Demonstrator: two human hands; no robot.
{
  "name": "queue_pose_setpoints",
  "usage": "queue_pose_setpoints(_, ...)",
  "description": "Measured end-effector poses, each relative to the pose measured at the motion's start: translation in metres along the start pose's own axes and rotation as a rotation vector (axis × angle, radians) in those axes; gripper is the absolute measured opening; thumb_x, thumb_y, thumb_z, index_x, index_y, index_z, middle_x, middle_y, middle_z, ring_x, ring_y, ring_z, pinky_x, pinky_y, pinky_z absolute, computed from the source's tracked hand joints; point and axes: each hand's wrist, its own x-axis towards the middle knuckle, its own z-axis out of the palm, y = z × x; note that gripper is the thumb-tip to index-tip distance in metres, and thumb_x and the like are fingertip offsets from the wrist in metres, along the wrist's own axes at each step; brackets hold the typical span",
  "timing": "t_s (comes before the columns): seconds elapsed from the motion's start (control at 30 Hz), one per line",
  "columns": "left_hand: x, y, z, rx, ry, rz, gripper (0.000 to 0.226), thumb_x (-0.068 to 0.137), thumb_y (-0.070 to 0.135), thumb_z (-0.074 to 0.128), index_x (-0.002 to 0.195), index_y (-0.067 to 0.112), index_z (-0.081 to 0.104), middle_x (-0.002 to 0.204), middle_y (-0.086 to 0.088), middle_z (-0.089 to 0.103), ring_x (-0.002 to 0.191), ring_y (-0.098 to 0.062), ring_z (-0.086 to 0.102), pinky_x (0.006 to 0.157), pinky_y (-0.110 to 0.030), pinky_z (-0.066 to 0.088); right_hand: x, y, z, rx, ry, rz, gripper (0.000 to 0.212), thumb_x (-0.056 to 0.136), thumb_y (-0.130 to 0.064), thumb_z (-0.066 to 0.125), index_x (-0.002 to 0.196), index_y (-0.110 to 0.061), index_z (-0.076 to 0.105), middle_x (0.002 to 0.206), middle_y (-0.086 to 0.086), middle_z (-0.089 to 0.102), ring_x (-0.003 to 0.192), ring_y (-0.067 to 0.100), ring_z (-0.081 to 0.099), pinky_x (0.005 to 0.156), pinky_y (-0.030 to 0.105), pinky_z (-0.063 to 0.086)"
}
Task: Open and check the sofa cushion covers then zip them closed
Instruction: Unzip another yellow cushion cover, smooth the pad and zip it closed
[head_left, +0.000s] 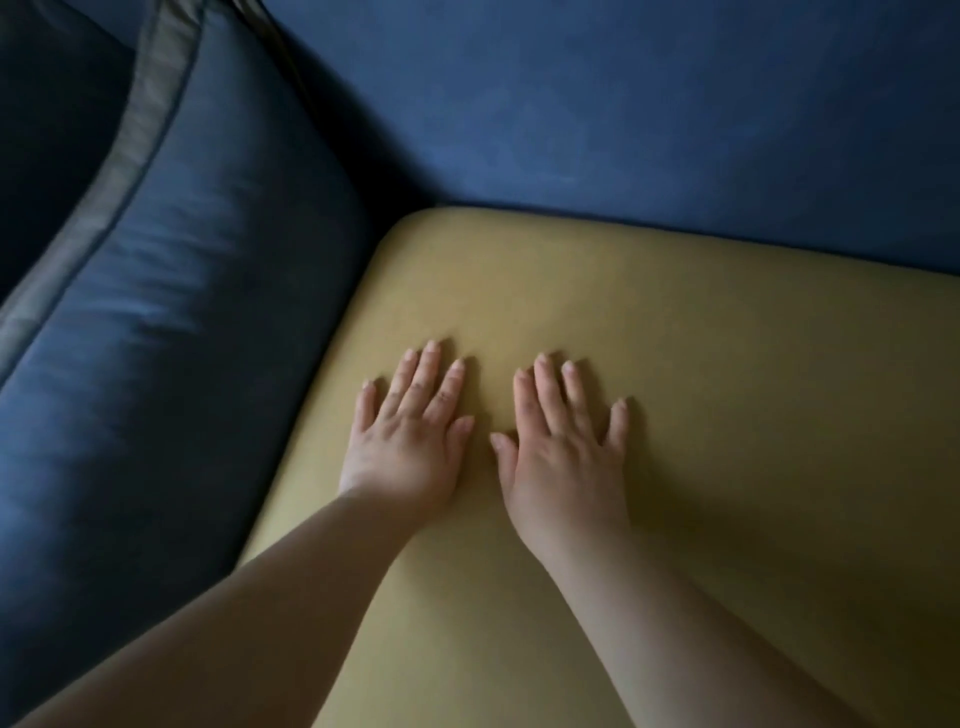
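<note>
Both hands lie flat, palms down, on the mustard-yellow rectangular seat cushion (727, 389), which sits in the corner of the sofa. The left hand (408, 441) has its fingers spread and rests near the cushion's left edge. The right hand (563, 457) lies just beside it, fingers likewise spread, thumbs near but apart. Neither hand grips anything. The cushion's rounded far corner meets the dark blue fabric sofa back (623, 104). A dark blue glossy side cushion with grey piping (171, 291) stands against its left edge. No zip is visible in this view.
</note>
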Motion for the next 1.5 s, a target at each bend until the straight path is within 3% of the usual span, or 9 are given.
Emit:
queue_pose_setpoints(0.13, 0.001, -0.016, -0.021, -0.110, 0.235, -0.023, 0.064, 0.090, 0.049, 0.002, 0.152, 0.032, 0.004, 0.155, 0.013, -0.018, 0.143, -0.005, -0.021, 0.117, -0.041, -0.008, 0.006, -0.040, -0.016, 0.070, 0.124, -0.090, 0.062, 0.096, -0.042, 0.024, 0.152, -0.016, 0.030, 0.162, 0.005, 0.019, 0.150, 0.024, 0.014, 0.115, 0.059, 0.012)
queue_pose_setpoints(0.27, -0.013, -0.045, -0.001, -0.057, 0.012, -0.106, 0.069, 0.085, 0.054, -0.005, 0.152, 0.036, -0.005, 0.148, 0.018, -0.031, 0.138, -0.001, -0.027, 0.119, -0.041, -0.005, -0.011, -0.064, 0.023, -0.012, -0.003, -0.107, 0.060, 0.096, -0.043, 0.030, 0.150, -0.018, 0.039, 0.160, 0.003, 0.027, 0.148, 0.023, 0.022, 0.114, 0.061, 0.017)
queue_pose_setpoints(0.4, -0.010, -0.051, 0.005, -0.082, -0.036, -0.084, 0.057, 0.099, 0.043, 0.012, 0.149, 0.036, -0.014, 0.148, 0.017, -0.034, 0.139, -0.005, -0.031, 0.118, -0.041, -0.011, -0.007, -0.065, 0.036, -0.089, 0.008, -0.081, 0.060, 0.097, -0.044, 0.028, 0.151, -0.019, 0.036, 0.160, 0.002, 0.028, 0.148, 0.023, 0.022, 0.115, 0.060, 0.015)
queue_pose_setpoints(0.6, -0.010, -0.059, 0.013, -0.078, -0.027, -0.056, 0.056, 0.099, 0.043, 0.009, 0.149, 0.037, -0.016, 0.153, 0.015, -0.030, 0.139, -0.006, -0.031, 0.118, -0.043, -0.011, -0.008, -0.069, 0.042, -0.120, 0.026, -0.068, 0.059, 0.097, -0.043, 0.027, 0.150, -0.020, 0.036, 0.160, 0.001, 0.027, 0.148, 0.022, 0.021, 0.115, 0.059, 0.015)
queue_pose_setpoints(0.83, -0.008, -0.058, 0.008, -0.101, -0.024, -0.047, 0.056, 0.101, 0.042, 0.013, 0.153, 0.033, -0.004, 0.158, 0.010, -0.021, 0.143, -0.009, -0.023, 0.118, -0.043, -0.008, -0.005, -0.070, 0.037, -0.150, -0.015, -0.064, 0.060, 0.097, -0.044, 0.021, 0.152, -0.022, 0.033, 0.161, -0.001, 0.025, 0.149, 0.021, 0.019, 0.116, 0.058, 0.013)
queue_pose_setpoints(0.97, -0.030, -0.055, -0.013, -0.118, 0.003, -0.068, 0.056, 0.102, 0.043, 0.016, 0.154, 0.029, 0.002, 0.157, 0.007, -0.024, 0.144, -0.010, -0.023, 0.119, -0.039, -0.009, -0.011, -0.073, 0.016, -0.113, -0.062, -0.073, 0.059, 0.100, -0.043, 0.020, 0.155, -0.021, 0.021, 0.165, -0.001, 0.008, 0.151, 0.020, 0.004, 0.116, 0.059, 0.002)
queue_pose_setpoints(1.13, -0.100, -0.056, -0.017, -0.118, 0.197, 0.009, 0.056, 0.099, 0.046, 0.006, 0.152, 0.029, -0.003, 0.154, 0.011, -0.027, 0.141, -0.010, -0.028, 0.118, -0.041, -0.010, -0.061, -0.077, -0.018, 0.001, 0.248, -0.127, 0.059, 0.099, -0.035, 0.032, 0.154, -0.015, 0.026, 0.163, 0.005, 0.014, 0.151, 0.024, 0.008, 0.115, 0.060, 0.006)
queue_pose_setpoints(1.3, -0.123, -0.065, 0.020, -0.068, -0.009, -0.080, 0.065, 0.089, 0.054, -0.003, 0.151, 0.035, -0.006, 0.154, 0.014, -0.025, 0.139, -0.005, -0.028, 0.120, -0.040, -0.006, -0.103, -0.062, 0.019, -0.089, -0.026, -0.117, 0.063, 0.095, -0.044, 0.029, 0.149, -0.014, 0.039, 0.160, 0.005, 0.026, 0.147, 0.024, 0.024, 0.113, 0.062, 0.023)
queue_pose_setpoints(1.5, -0.112, -0.022, 0.008, -0.085, 0.131, 0.067, 0.060, 0.094, 0.048, 0.003, 0.152, 0.031, -0.002, 0.153, 0.012, -0.024, 0.142, -0.009, -0.026, 0.118, -0.039, -0.011, -0.094, -0.047, -0.004, -0.029, 0.152, -0.092, 0.061, 0.096, -0.039, 0.029, 0.153, -0.014, 0.028, 0.163, 0.004, 0.018, 0.150, 0.023, 0.013, 0.115, 0.059, 0.010)
